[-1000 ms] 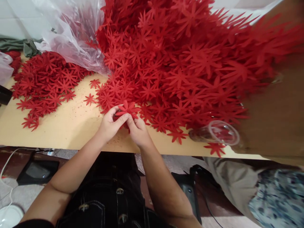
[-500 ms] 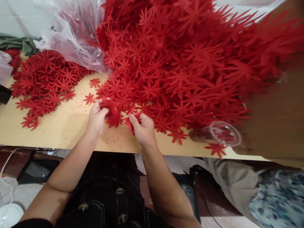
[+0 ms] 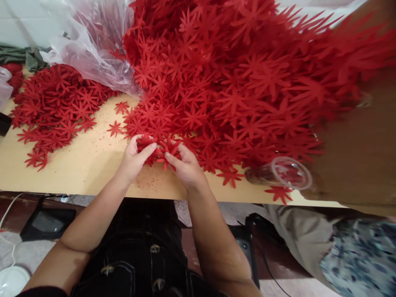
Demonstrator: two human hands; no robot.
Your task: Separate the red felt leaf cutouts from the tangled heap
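Close together at the front of a big heap of red flower-shaped cutouts (image 3: 192,95), my two hands each grip some of the same pieces. My left hand (image 3: 134,159) has its thumb pressed over a red fabric flower (image 3: 145,144), the fingers behind it. With thumb and fingers, my right hand (image 3: 185,165) pinches another red flower (image 3: 168,150) right beside the first. The petals of the two touch or overlap, so I cannot tell how many layers each hand has. Two single flowers (image 3: 115,129) lie on the table left of the heap.
A smaller pile of darker red flowers (image 3: 58,103) sits at the left, with a clear plastic bag (image 3: 89,53) behind it. A clear plastic cup (image 3: 278,172) lies on its side near the brown box (image 3: 352,156) at the right. Another person's patterned clothing (image 3: 359,251) shows at the lower right.
My hands have come closer together, the left moving right with its flower. The left thumb now stretches across the petals. The held pieces now meet between the hands.
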